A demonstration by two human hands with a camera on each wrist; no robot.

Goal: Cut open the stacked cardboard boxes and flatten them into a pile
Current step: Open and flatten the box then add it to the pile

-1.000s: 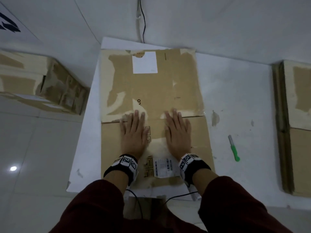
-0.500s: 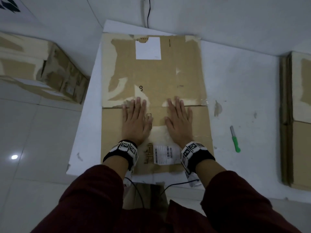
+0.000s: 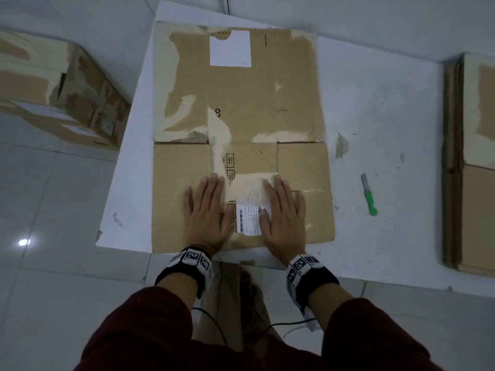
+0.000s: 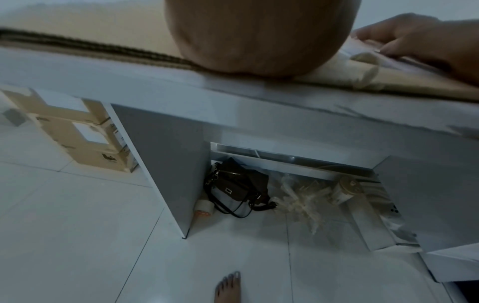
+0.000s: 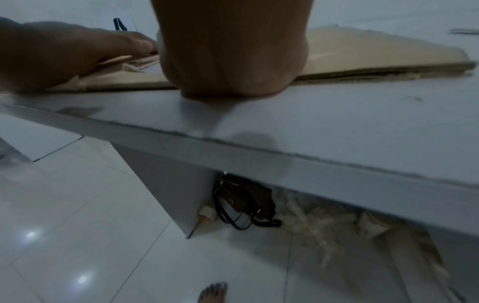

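A flattened cardboard box [image 3: 241, 108] lies on the white table [image 3: 388, 116], its near edge at the table's front. My left hand [image 3: 206, 210] and right hand [image 3: 284, 212] press flat on its near flaps, fingers straight, either side of a white shipping label [image 3: 249, 219]. The wrist views show each palm heel down on the cardboard [image 5: 362, 51] at the table edge [image 4: 233, 98]. A green-handled knife [image 3: 369, 195] lies on the table to the right of the box. More flattened boxes [image 3: 476, 162] are piled at the table's right end.
Unopened stacked cardboard boxes [image 3: 59, 84] stand on the tiled floor to the left of the table. Under the table are a dark handbag [image 4: 238, 186], a tape roll [image 4: 204, 209] and crumpled plastic [image 4: 303, 198]. A bare foot [image 4: 228, 287] stands on the floor.
Both hands have slid back toward me along the box, from the middle fold down to the near flaps beside the label. The box has stayed flat.
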